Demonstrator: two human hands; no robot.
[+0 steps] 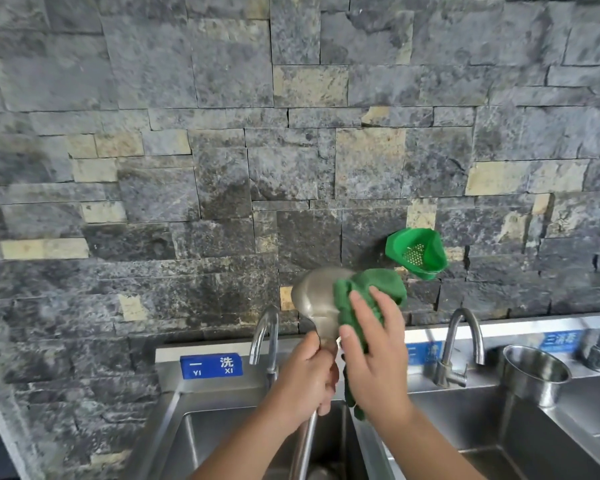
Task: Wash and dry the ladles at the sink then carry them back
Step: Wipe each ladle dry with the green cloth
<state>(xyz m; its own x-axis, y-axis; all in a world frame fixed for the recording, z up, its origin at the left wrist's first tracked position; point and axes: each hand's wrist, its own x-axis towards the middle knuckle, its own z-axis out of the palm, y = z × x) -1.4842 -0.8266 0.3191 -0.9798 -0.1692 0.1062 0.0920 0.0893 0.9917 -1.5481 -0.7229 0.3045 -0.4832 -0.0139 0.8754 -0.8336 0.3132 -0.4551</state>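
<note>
Left hand (305,375) grips the ladle (317,299) handle, bowl raised above the left sink basin (194,441). Right hand (374,351) presses a green cloth (368,289) against the bowl, thumb and fingers curled round the cloth

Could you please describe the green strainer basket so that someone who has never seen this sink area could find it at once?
Start at the dark stone wall behind the steel sinks. Above the gap between the two nearer taps, right of the raised ladle, a small green strainer basket hangs on the stone. Unlike the soft green cloth just below it, it is rigid plastic with a perforated bottom.
</note>
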